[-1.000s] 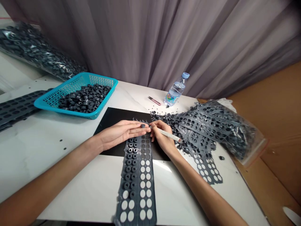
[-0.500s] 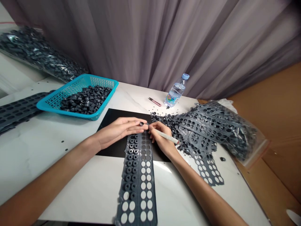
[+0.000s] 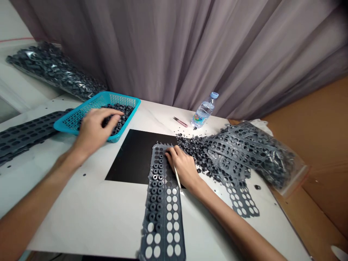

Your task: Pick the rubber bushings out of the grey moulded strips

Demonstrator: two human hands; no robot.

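Note:
A long grey perforated rubber strip [image 3: 162,203] lies in front of me, its left columns still filled with small ring pieces. My right hand [image 3: 182,166] rests on the strip's far end, fingers curled around a thin white stick [image 3: 177,178]. My left hand [image 3: 95,128] reaches into the turquoise basket [image 3: 127,100] at the left, its fingers spread over the pile of small dark grey rings [image 3: 122,110] inside.
A black mat [image 3: 133,156] lies under the strip's far end. Loose rings and a clear bag of punched strips [image 3: 255,148] sit at the right. A water bottle [image 3: 202,111] and small pink snips [image 3: 179,121] stand behind. More strips [image 3: 24,132] and a bag of rings [image 3: 54,70] lie at the left.
My left hand has left the strip's far end and swung left into the turquoise basket. My right hand has settled lower onto the strip, the white stick now pointing toward me.

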